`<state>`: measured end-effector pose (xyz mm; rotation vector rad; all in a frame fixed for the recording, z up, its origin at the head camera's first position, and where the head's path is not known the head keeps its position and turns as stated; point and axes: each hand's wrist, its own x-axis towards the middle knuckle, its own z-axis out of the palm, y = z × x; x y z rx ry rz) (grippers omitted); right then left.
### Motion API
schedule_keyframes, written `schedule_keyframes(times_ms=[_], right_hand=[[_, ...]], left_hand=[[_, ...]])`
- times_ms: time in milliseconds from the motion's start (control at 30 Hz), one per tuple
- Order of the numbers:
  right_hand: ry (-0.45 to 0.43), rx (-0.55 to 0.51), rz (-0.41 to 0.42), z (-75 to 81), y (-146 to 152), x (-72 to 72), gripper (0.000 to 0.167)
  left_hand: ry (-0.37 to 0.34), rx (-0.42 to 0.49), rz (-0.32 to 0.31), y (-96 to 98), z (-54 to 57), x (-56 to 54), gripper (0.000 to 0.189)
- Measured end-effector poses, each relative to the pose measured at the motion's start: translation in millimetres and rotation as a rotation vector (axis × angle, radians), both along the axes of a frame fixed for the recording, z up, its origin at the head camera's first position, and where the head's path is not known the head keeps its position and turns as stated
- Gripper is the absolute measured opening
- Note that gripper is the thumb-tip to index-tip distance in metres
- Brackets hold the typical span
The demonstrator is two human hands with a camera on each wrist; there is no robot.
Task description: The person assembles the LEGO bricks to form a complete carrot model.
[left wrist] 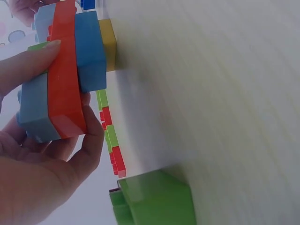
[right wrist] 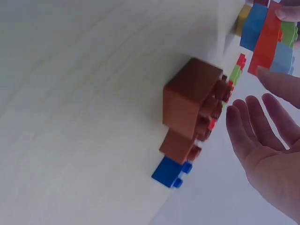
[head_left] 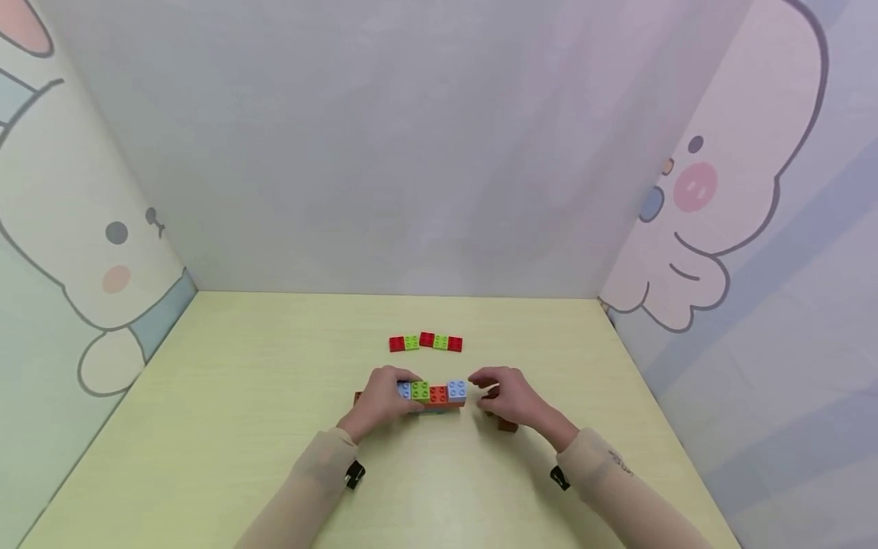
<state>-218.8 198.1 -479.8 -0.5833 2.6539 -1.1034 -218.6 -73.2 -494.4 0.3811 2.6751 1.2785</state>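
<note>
In the middle of the smooth, faintly grained worktop (head_left: 274,465), a stepped stack of glossy, straight-edged bricks (head_left: 439,395), round studs on top, is pinched between the left hand's (head_left: 381,396) thumb and fingers. Just beside its end, the right hand (head_left: 516,396) holds nothing, fingers gently bent, thumb apart. Near that hand sit blocky brown bricks (right wrist: 180,111) and 1 small blue brick (right wrist: 167,172); farther back, 5 squarish red and green bricks (head_left: 440,342) form an uneven row.

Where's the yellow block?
In the upper left of the left wrist view, the yellow block is lowest in the stack that the left hand holds, just under a blue block.
</note>
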Motion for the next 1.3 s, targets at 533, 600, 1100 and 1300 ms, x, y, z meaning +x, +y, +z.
schedule_keyframes(times_ms=[533, 600, 1100, 1300], right_hand=[[0.088, 0.144, 0.042, 0.2, 32, -4.4, 0.045], [0.105, 0.153, 0.045, -1.5, 34, -4.6, 0.043], [0.143, 0.26, 0.083, -10.0, 38, -3.9, 0.052], [0.174, 0.255, 0.072, -3.9, 34, -4.9, 0.04]], left_hand=[[-0.011, -0.005, 0.015, -0.2, 2.2, 0.6, 0.039], [-0.011, -0.003, 0.011, -0.1, 2.1, 0.6, 0.039], [-0.008, 0.015, -0.001, 1.1, -0.6, 0.4, 0.039], [-0.007, 0.014, -0.006, 1.1, -0.2, 0.4, 0.039]])
